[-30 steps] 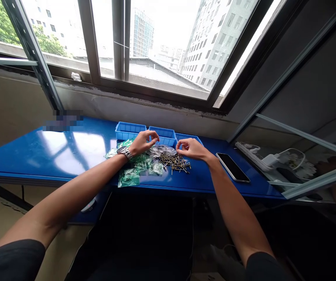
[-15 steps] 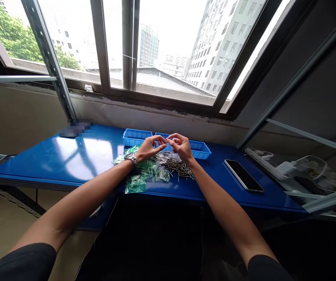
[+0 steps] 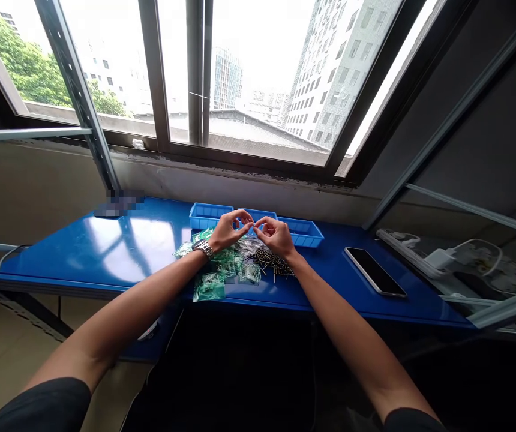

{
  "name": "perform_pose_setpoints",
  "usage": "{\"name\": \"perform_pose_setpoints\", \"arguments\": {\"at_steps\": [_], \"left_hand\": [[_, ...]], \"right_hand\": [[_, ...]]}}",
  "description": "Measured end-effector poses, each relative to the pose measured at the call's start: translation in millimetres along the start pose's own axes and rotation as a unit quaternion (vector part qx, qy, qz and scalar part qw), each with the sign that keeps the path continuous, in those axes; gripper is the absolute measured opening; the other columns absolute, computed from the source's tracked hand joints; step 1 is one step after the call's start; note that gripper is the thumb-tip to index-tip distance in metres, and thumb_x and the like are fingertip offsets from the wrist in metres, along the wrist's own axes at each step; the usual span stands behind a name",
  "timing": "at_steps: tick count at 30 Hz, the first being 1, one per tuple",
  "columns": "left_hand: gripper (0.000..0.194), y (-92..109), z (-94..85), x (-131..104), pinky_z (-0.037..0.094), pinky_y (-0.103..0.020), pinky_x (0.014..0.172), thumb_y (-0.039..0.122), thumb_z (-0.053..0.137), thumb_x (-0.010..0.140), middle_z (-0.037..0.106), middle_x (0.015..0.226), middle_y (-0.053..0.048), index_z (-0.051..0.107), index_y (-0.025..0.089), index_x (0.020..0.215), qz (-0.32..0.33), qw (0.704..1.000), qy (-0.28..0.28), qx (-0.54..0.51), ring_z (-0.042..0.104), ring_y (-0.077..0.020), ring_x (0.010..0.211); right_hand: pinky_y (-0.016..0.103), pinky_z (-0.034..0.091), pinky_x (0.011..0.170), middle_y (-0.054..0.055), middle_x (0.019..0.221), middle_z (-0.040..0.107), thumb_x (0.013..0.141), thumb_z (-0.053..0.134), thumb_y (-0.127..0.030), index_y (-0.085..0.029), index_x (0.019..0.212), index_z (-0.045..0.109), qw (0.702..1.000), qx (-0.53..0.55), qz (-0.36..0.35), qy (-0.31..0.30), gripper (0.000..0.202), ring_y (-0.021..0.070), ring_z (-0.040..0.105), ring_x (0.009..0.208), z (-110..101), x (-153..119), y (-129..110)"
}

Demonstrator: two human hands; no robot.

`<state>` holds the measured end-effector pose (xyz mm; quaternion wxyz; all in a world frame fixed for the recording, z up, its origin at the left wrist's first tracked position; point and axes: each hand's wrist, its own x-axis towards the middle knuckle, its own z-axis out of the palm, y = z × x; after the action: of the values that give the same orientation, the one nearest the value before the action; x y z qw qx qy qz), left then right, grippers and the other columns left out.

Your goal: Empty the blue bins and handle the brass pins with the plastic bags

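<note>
My left hand, with a metal watch on its wrist, and my right hand meet fingertip to fingertip above a blue table. The fingers of both are pinched around something small that I cannot make out. Under the hands lies a heap of small green plastic bags and, to the right of it, a pile of thin dark and brass pins. A few clear bags lie between them.
Three shallow blue bins stand in a row behind the hands, by the wall. A black phone lies flat on the table at the right. A white power strip with plugs sits further right. Windows rise behind.
My right hand has moved left from above the pins to meet my left hand. The camera has shifted, so the table sits lower in the picture.
</note>
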<state>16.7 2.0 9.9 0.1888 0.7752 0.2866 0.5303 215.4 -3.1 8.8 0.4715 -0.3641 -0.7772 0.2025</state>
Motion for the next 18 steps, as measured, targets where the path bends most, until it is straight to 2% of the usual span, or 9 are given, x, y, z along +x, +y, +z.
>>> {"name": "perform_pose_setpoints", "arguments": {"at_steps": [5, 11, 18], "left_hand": [[0.015, 1, -0.1, 0, 0.049, -0.027, 0.066, 0.031, 0.068, 0.092, 0.073, 0.090, -0.006, 0.070, 0.017, 0.093, 0.003, 1.000, -0.003, 0.006, 0.066, -0.0173, 0.081], [0.015, 0, -0.7, 0, 0.048, -0.029, 0.067, 0.032, 0.067, 0.093, 0.073, 0.090, -0.006, 0.071, 0.017, 0.094, 0.005, 1.000, -0.011, 0.020, 0.064, -0.0177, 0.080], [0.015, 0, 1.4, -2, 0.046, -0.029, 0.067, 0.033, 0.070, 0.090, 0.071, 0.086, -0.004, 0.071, 0.018, 0.089, 0.021, 0.998, -0.059, 0.023, 0.060, -0.0168, 0.077]], "right_hand": [[0.025, 0.032, 0.051, -0.007, 0.055, 0.040, 0.086, 0.071, -0.036, -0.019, 0.087, 0.070, 0.999, -0.043, -0.021, -0.001, 0.018, 0.0103, 0.036, 0.050, -1, -1, -2], [0.026, 0.034, 0.053, -0.007, 0.056, 0.039, 0.090, 0.066, -0.037, -0.020, 0.087, 0.066, 0.996, -0.068, -0.034, 0.049, 0.017, 0.0109, 0.036, 0.050, -4, -3, -9], [0.025, 0.034, 0.052, -0.008, 0.055, 0.039, 0.089, 0.065, -0.036, -0.020, 0.086, 0.064, 0.995, -0.071, -0.044, 0.053, 0.016, 0.0103, 0.036, 0.049, 2, -5, -15]]}}
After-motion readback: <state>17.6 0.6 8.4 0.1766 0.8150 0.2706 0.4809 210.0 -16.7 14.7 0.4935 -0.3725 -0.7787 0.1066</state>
